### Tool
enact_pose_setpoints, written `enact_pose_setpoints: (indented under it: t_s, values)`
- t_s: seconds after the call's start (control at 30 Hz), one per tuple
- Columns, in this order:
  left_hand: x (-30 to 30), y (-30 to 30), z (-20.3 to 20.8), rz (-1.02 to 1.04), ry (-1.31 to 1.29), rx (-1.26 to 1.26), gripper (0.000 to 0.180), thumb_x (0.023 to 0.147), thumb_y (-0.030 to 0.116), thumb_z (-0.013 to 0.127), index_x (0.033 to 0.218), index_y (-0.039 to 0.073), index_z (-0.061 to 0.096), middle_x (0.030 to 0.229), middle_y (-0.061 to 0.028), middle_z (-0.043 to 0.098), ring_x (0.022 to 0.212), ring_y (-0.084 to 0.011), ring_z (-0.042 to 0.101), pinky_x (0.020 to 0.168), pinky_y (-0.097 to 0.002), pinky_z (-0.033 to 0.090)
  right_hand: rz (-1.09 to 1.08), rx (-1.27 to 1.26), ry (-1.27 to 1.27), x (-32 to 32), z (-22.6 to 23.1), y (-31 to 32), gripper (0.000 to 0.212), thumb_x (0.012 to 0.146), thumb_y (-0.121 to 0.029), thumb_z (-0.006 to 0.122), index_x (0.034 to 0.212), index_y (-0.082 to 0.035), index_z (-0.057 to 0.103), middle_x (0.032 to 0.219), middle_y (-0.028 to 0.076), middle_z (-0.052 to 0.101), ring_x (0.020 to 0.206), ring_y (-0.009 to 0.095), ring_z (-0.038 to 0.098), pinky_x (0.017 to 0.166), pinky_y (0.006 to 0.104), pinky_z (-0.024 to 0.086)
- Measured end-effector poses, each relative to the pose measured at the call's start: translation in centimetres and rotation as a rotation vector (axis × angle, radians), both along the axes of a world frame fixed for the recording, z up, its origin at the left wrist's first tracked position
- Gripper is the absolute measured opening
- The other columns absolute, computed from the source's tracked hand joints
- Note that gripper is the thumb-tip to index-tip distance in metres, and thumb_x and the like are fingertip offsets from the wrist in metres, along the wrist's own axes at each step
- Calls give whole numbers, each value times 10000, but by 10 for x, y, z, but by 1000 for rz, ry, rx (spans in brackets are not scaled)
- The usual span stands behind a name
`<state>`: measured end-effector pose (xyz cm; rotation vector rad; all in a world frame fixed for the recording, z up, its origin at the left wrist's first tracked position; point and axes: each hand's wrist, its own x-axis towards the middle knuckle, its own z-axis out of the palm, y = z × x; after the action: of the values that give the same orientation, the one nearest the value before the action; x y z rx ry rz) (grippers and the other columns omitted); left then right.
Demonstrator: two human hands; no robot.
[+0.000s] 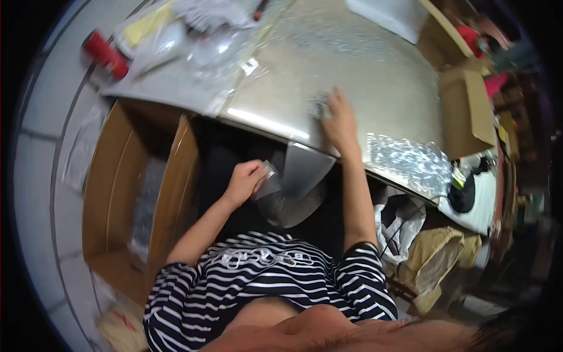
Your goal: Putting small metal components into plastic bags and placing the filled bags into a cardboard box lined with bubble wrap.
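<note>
Low in front of me, just below the table's front edge, my left hand (245, 180) is closed on a small clear plastic bag (270, 180). My right hand (340, 122) is over the metal tabletop (387, 97), edge-on, its fingers stretched forward. Beside those fingers lies a little cluster of small dark, shiny pieces (318, 105), too blurred to name. A translucent plastic flap (306, 167) hangs from the table edge between my hands. Under it shows a grey rounded surface (291, 210).
Left of me stands an open cardboard box (167, 193) with clear plastic inside. Clear bags (211, 50) and a red cylinder (105, 56) lie at the far left. Shiny clear packets (404, 161) cover the table's right front. Another cardboard box (466, 111) stands at right.
</note>
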<state>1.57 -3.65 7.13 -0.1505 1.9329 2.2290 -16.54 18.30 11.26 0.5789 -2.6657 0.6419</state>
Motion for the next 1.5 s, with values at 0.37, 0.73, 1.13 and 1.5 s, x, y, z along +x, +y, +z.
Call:
enact_pose_setpoints:
  t_s: [0.37, 0.73, 1.13, 1.5]
  values:
    - [18, 28, 3, -181, 52, -16, 96, 907, 80, 639, 855, 4, 665, 689, 34, 576, 640, -24, 523, 565, -187, 398, 230, -647, -788, 168, -20, -2, 155, 812, -83, 741, 813, 15, 622, 703, 53, 612, 640, 111, 572, 573, 294, 472]
    - [29, 29, -44, -404, -159, -27, 79, 810, 63, 749, 798, 16, 687, 601, 8, 599, 478, -37, 510, 436, -203, 387, 357, -575, -1216, 202, -66, 30, 49, 867, -35, 661, 898, -10, 689, 716, 9, 642, 597, 72, 567, 517, 234, 457]
    - [2, 33, -73, -299, 38, -440, 302, 720, 46, 779, 964, -49, 629, 843, -183, 695, 803, -222, 693, 724, -343, 524, 136, -280, -154, 137, 11, -4, 249, 829, -20, 648, 1071, -77, 666, 1108, 143, 643, 996, 323, 629, 832, 415, 504]
    - [-19, 43, -120, -112, -56, -22, 289, 783, 30, 766, 1031, -46, 639, 965, -89, 697, 853, -126, 657, 788, -256, 525, 45, 231, -16, 11, -23, -42, 361, 931, -200, 520, 1270, -95, 586, 1372, 152, 532, 1367, 342, 400, 1149, 522, 237]
